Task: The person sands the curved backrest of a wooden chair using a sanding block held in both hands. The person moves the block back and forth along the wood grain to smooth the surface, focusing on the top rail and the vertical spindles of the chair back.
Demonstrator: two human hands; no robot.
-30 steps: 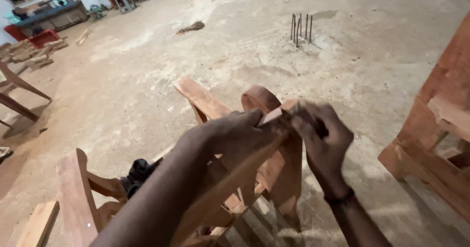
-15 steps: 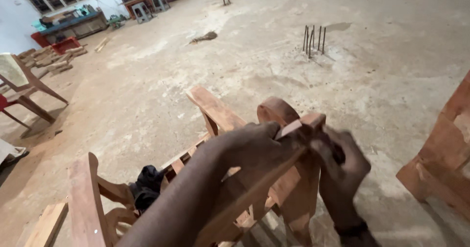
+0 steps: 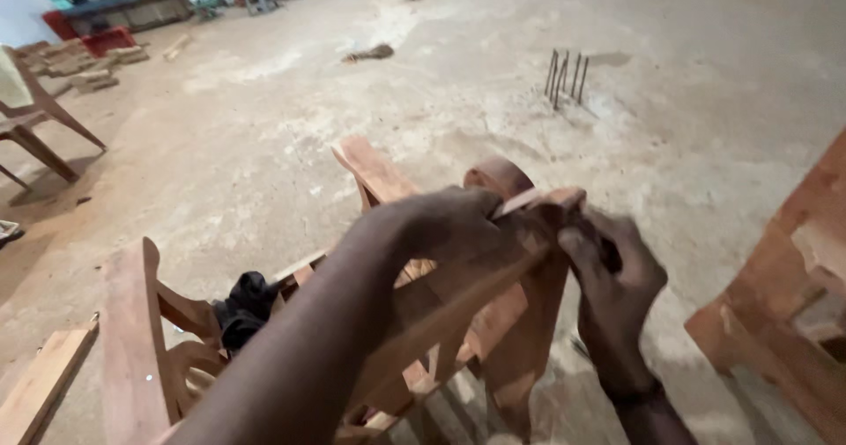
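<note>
The top end of a reddish wooden chair frame (image 3: pixel 493 322) is gripped by the left hand (image 3: pixel 441 229) and the right hand (image 3: pixel 612 286), both closed tight, over a dusty concrete floor (image 3: pixel 441 84).

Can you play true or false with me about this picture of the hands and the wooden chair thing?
1. Both hands, the left hand and the right hand, are on the wooden chair frame. True.
2. The floor is green grass. False: it is dusty bare concrete.
3. Thin metal rods stick up from the floor. True.
4. A black cloth lies on the frame. True.
5. The right hand holds a hammer. False: no hammer shows.
</note>
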